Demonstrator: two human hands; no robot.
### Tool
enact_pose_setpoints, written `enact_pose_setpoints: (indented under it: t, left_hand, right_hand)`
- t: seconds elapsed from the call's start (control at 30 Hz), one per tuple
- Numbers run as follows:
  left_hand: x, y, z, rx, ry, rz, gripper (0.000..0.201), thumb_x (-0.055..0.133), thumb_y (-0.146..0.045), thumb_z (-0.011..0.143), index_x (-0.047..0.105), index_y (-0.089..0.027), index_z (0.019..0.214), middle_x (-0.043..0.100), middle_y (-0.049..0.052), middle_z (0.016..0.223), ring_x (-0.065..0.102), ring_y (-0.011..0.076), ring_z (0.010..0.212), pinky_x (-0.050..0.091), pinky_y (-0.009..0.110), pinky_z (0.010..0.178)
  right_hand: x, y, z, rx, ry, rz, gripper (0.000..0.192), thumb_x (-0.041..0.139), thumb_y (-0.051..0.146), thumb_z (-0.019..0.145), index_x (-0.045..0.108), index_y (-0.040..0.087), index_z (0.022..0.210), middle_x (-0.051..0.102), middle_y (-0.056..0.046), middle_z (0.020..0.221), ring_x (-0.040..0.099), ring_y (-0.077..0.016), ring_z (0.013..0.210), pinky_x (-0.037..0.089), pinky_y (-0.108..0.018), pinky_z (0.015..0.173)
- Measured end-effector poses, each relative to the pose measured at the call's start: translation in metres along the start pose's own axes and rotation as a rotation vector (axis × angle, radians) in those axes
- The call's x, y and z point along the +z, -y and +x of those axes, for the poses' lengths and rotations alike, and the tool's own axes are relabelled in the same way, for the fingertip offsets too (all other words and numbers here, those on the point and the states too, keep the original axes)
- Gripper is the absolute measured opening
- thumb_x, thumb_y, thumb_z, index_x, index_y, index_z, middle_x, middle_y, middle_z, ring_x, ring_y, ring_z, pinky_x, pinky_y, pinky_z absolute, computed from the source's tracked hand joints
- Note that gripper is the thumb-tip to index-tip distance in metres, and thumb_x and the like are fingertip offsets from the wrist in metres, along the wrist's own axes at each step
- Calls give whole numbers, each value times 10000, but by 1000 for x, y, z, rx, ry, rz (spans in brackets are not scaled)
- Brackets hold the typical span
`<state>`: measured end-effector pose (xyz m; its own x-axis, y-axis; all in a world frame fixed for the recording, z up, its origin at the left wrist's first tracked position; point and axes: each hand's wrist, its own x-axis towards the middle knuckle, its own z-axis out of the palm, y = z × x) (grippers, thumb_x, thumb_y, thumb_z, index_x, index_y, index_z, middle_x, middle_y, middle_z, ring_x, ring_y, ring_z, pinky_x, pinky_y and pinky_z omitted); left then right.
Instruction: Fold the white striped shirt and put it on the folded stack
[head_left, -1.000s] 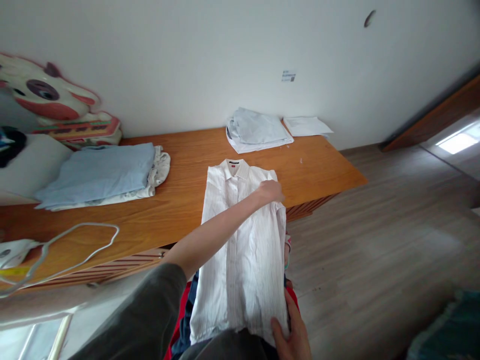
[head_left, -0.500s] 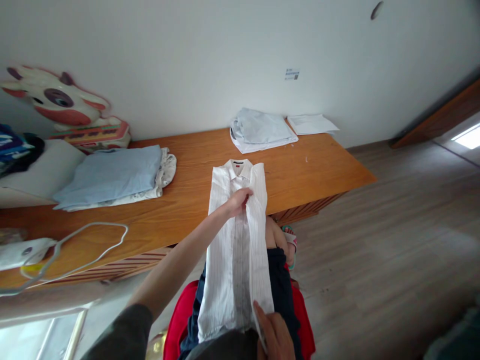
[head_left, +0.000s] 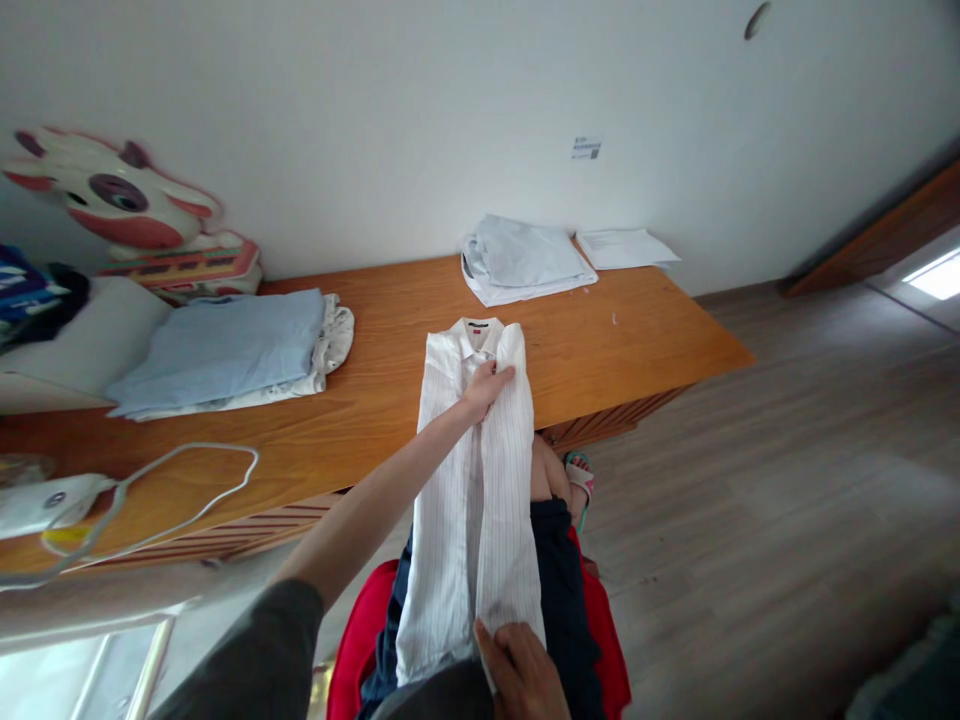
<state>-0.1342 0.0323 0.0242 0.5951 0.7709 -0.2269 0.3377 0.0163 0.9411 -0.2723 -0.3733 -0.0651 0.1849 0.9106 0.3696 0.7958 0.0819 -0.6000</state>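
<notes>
Home interior; exact room can't be told. Evidence: cow-shaped toy by a plain white wall, folded blue garment and loose white cable on a long wooden desk, white striped shirt partly laid on it, red seat in front, open-toed sandal, wood-look plank floor.

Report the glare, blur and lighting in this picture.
Head view: a washed-out bright patch glares at the right edge; head view: the wall sticker has print too blurred to read; head view: the striped shirt is softly lit, its stripes discernible.
</notes>
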Motion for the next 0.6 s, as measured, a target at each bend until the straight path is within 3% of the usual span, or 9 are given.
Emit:
enact_pose_setpoints:
  t: [0.17, 0.23, 0.4, 0.6]
  left_hand:
    - [-9, -8, 26, 96, -135, 290, 298, 681, -399, 988, 630, -151, 1145, 735, 204, 1214, 665, 368, 1256, 481, 465, 1078]
    - [-11, -9, 29, 135, -151, 381, 314, 630, -448, 1018, 625, -159, 1139, 739, 210, 1180, 659, 389, 1261, 449, 492, 1099]
    - [-11, -11, 33, 204, -173, 494, 400, 390, -466, 1115, 546, -157, 1315, 743, 198, 1190, 700, 312, 1179, 488, 411, 1023]
    - [-4, -17, 37, 289, -144, 577, 357, 458, -292, 1092, 496, -193, 1433, 737, 164, 1246, 705, 298, 1175, 507, 425, 1021]
  right_hand:
    - [-8, -2, 3, -31, 25, -26, 592, 456, 167, 971, 506, 268, 1552, 722, -80, 990, 665, -233, 780, 590, -345, 697]
    - [-12, -2, 7, -67, 22, -42, 542, 481, 244, 962, 561, 240, 1499, 730, -100, 1033, 666, -244, 771, 597, -358, 682]
    - [-7, -4, 6, -29, 51, -95, 587, 493, 188, 905, 571, 214, 1487, 738, -116, 1096, 698, -264, 869, 631, -367, 748]
    - [27, -14, -20, 84, 178, -141, 778, 567, 28, 773, 500, 202, 1528, 718, -113, 1271, 699, -294, 1115, 632, -394, 945]
